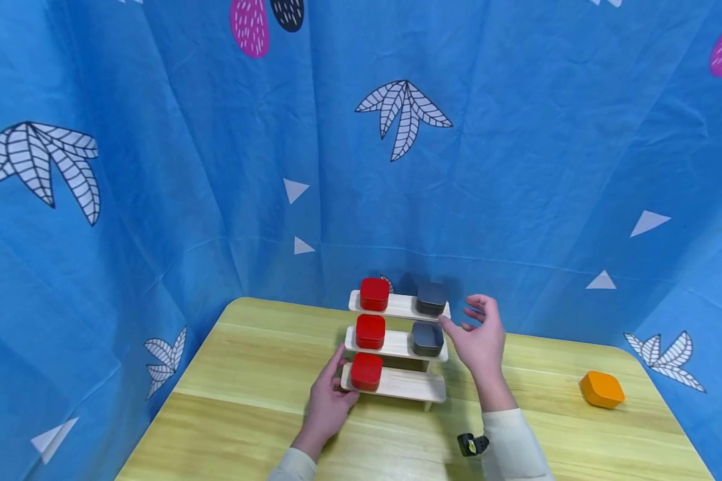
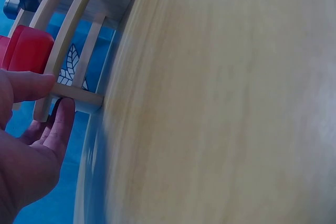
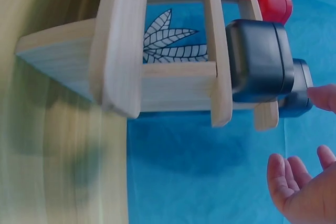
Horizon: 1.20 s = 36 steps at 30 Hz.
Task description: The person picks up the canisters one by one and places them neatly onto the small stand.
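Observation:
A three-tier pale wooden stand (image 1: 412, 385) sits near the back of the table. One red square box stands at the left of each tier: top (image 1: 374, 294), middle (image 1: 370, 332) and bottom (image 1: 366, 372). Dark grey boxes stand at the right of the top tier (image 1: 431, 298) and middle tier (image 1: 427, 339). My left hand (image 1: 329, 401) grips the left end of the lowest tier, thumb above the board and fingers beneath. Holding nothing, my right hand (image 1: 481, 337) is beside the stand's upper right, fingers spread from the thumb; its thumb tip is close by the top grey box.
An orange box (image 1: 602, 389) lies on the table (image 1: 265, 381) far to the right. Behind the table's back edge hangs a blue patterned curtain (image 1: 517, 167), which also runs along both sides. A small black device (image 1: 472, 444) sits at the right wrist.

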Motion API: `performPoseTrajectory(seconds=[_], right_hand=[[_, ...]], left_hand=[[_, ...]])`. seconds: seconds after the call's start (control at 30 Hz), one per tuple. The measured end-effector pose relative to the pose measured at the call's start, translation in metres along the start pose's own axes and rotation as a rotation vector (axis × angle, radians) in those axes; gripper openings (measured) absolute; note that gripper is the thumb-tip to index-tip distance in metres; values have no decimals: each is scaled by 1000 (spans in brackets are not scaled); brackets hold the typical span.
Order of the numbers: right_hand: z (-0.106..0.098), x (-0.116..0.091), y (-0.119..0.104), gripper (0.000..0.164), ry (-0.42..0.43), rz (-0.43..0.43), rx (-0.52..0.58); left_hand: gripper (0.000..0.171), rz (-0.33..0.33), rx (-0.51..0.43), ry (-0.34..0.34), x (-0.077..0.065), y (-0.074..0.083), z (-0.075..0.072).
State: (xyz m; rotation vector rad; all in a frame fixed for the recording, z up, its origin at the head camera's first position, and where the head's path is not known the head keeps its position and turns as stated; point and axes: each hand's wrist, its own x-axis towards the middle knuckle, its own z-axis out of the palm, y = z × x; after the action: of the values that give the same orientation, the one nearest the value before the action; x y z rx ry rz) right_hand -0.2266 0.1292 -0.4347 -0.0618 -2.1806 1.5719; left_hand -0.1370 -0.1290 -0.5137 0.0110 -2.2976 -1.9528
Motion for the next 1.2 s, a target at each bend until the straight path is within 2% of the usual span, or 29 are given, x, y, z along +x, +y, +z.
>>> performPoseTrajectory(seconds=[0.07, 0.2, 0.27, 0.57, 0.77, 1.2], right_hand=[[-3, -1, 3, 58, 18, -5, -9], [-10, -4, 10, 56, 46, -16, -12], [-14, -5, 14, 55, 57, -14, -9], [-26, -8, 23, 54, 91, -5, -41], [-35, -9, 31, 54, 125, 11, -80], [-49, -12, 40, 55, 142, 45, -121]], left_hand=[[93, 4, 9, -3, 1, -2, 0], [97, 3, -1, -1, 8, -25, 2], [98, 2, 1, -1, 10, -28, 2], [98, -28, 20, -5, 10, -26, 2], [98, -16, 19, -5, 9, -25, 2], [97, -16, 11, -10, 9, -26, 1]])
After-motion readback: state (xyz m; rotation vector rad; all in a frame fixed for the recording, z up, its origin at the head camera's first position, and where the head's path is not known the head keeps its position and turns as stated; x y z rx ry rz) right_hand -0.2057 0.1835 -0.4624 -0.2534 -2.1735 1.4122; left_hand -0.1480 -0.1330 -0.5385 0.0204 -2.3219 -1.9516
